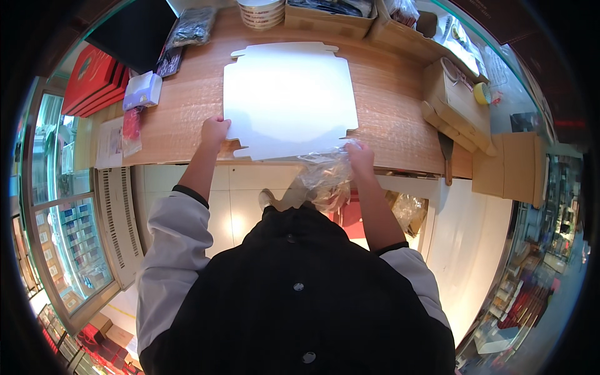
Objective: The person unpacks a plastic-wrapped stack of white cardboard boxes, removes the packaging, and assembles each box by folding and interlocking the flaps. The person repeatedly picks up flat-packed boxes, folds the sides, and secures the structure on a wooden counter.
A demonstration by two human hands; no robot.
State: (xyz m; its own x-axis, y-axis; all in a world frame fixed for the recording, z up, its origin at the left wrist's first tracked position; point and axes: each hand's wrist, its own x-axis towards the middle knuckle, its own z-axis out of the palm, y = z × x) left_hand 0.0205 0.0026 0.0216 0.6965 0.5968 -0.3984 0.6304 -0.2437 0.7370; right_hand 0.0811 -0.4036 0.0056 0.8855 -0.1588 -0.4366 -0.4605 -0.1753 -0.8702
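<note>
While the left hand (216, 129) pinches the card (290, 94), which spreads toward its two o'clock, the right hand (360, 157) grips film (326, 177), the card toward its eleven o'clock.

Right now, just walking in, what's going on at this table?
The person's left hand holds the left edge of a flat white cardboard sheet, notched at its corners and spread over the wooden table. The right hand is at its near right corner, where crumpled clear plastic hangs down past the table edge; whether the fingers grip both isn't clear. The sheet is unfolded, with red boxes off to the left.
</note>
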